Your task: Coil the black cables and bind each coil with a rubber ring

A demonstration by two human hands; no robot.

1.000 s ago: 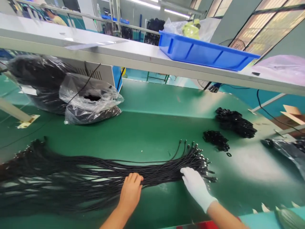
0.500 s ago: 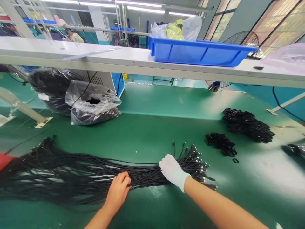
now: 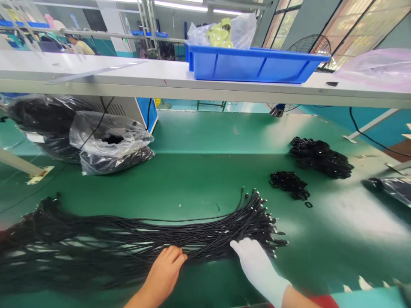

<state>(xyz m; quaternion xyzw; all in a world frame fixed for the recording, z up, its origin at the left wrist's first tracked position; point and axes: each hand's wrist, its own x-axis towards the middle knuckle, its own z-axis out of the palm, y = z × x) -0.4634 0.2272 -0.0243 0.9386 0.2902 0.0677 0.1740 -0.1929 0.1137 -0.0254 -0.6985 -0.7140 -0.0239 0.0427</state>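
Observation:
A long bundle of black cables (image 3: 141,229) lies across the green bench, its small metal-tipped connectors (image 3: 269,226) fanned out at the right end. My bare left hand (image 3: 165,271) is at the near edge of the bundle, left of the right hand, with its fingers curled over the cables. In a white glove, my right hand (image 3: 253,261) has its fingers bent round the near edge of the bundle, just left of the connectors. Both sets of fingertips are partly hidden among the cables.
Two piles of black rings, a small one (image 3: 290,185) and a larger one (image 3: 321,157), lie at right. Clear plastic bags (image 3: 112,145) with black contents stand at back left. A white shelf (image 3: 128,87) spans above, carrying a blue bin (image 3: 253,64).
My right hand has moved from the top of the bundle to its near edge. The cables that stuck up at the far side now lie closer in. The camera has turned slightly right.

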